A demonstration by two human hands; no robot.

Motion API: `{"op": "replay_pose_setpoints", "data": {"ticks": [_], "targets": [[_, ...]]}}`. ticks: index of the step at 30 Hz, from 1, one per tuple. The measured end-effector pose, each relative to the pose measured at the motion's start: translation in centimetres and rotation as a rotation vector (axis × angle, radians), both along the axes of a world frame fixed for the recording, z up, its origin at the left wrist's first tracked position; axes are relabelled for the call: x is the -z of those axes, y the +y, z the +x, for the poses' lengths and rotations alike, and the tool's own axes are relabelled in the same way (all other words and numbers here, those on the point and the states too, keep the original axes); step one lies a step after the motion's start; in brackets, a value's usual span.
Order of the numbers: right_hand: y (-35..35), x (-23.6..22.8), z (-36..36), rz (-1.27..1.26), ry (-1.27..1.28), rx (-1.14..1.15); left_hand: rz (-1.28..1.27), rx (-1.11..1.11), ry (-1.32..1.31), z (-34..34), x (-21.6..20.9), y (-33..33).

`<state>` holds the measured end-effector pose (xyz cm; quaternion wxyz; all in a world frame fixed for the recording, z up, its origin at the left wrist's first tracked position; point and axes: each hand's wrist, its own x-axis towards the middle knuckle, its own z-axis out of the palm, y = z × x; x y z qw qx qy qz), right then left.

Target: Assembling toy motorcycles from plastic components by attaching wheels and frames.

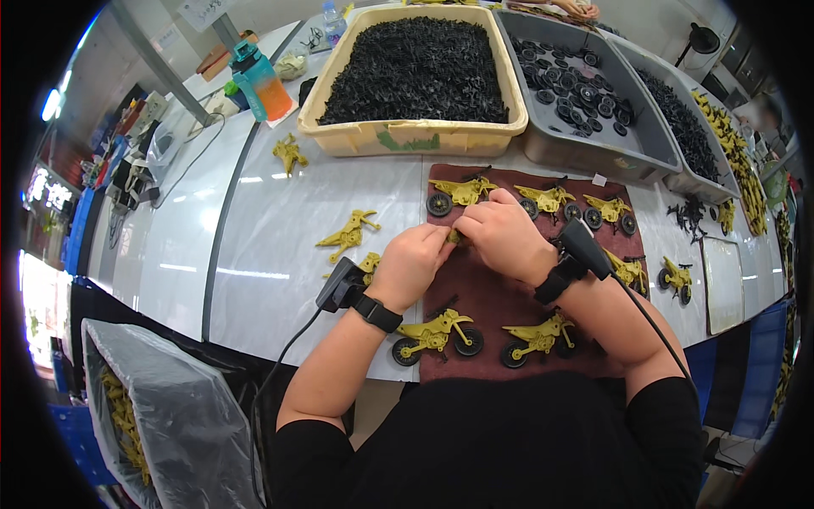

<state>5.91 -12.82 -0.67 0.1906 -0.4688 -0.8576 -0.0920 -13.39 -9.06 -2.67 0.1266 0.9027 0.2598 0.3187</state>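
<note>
Above the dark red mat (462, 293), my left hand (407, 265) and my right hand (506, 237) meet with fingers pinched together. Between the fingertips shows a bit of a yellow-green plastic piece (455, 237); most of it is hidden by the fingers. Just beyond my hands lies a yellow-green toy motorcycle (462, 190) with a black wheel. Closer to me, a toy motorcycle with two black wheels (434, 332) lies at the mat's left edge, and another (540, 336) is to its right. A loose motorcycle body (347, 234) rests left of my left hand.
A cream bin (415, 137) of small black parts and a grey bin (585, 146) of black wheels stand at the back. An orange and teal bottle (263, 85) is at back left. A plastic-lined bag (178, 407) holds yellow-green parts at lower left. Another person's hand (581, 8) shows at the far edge.
</note>
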Motion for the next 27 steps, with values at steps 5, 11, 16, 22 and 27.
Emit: {"op": "replay_pose_setpoints", "data": {"ticks": [5,11,16,22,27], "targets": [[-1.1,-2.1,1.3,-0.110,0.531,-0.018,0.245,-0.009,-0.065,-0.7,-1.8,-0.3],[-1.9,-3.0,1.6,-1.000,1.223,0.132,0.564,0.000,0.040,-1.4,-4.6,-1.3],[-2.9,-3.7,0.6,-0.792,1.319,0.155,0.188,-0.076,-0.124,-1.3,-4.8,-1.3],[-3.7,-3.7,-0.3,-0.704,1.290,0.075,-0.903,0.183,-0.455,-1.9,-3.8,-1.4],[-4.2,-3.9,-0.7,-0.652,1.200,0.119,-0.865,0.242,-0.723,-1.2,-3.2,-1.7]]}}
